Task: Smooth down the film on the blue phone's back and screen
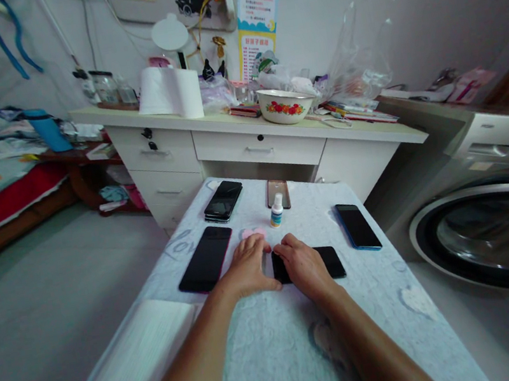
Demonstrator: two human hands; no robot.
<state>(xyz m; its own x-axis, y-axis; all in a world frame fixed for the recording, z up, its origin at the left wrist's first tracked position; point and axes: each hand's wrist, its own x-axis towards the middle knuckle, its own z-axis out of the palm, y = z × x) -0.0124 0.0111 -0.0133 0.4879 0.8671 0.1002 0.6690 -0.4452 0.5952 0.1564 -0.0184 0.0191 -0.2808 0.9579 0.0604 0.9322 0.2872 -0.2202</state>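
Observation:
A black smartphone [331, 262] lies flat and sideways on the cloth-covered table. My left hand [247, 267] grips its left end, thumb at the near corner and fingers by the far one. Over the phone's screen, my right hand [302, 266] presses down with curled, closed fingers; whatever they hold is hidden. Just beyond my left fingertips is a small pink item [253, 233], partly covered. A white bottle with a blue label [276, 211] stands upright behind both hands. To the left lies a larger dark phone with a reddish edge [206, 259].
Stacked phones [224, 200] lie at the table's far left, a phone case [278, 194] at the far edge, a blue-edged phone [357, 226] at right. A white stack [127, 365] is at the near left. Beyond are a desk [258, 151] and a washing machine [491, 191].

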